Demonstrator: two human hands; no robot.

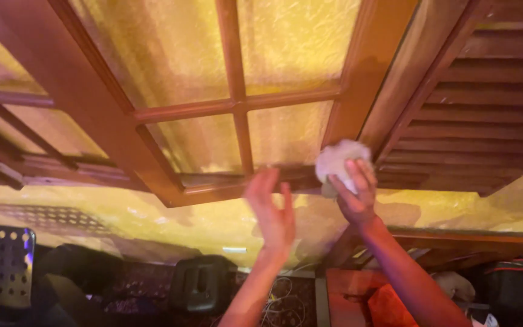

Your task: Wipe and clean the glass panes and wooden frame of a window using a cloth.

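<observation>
Pressing a crumpled white cloth wad (338,162) against the brown wooden window frame (358,79).

The right hand (356,192) gripped the wad at the sash's lower corner — just beside the dark slatted wooden shutter (479,109), little room there. The left hand (272,213) hovered spread and empty below the yellow textured glass panes (198,142) — blurred. The yellow plastered wall (152,221) lay beneath.

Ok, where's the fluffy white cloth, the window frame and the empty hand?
cloth (336,160), head view, its bunched top above the fingers
window frame (235,109), head view, the middle crossbar
left hand (272,213), head view, the palm
</observation>
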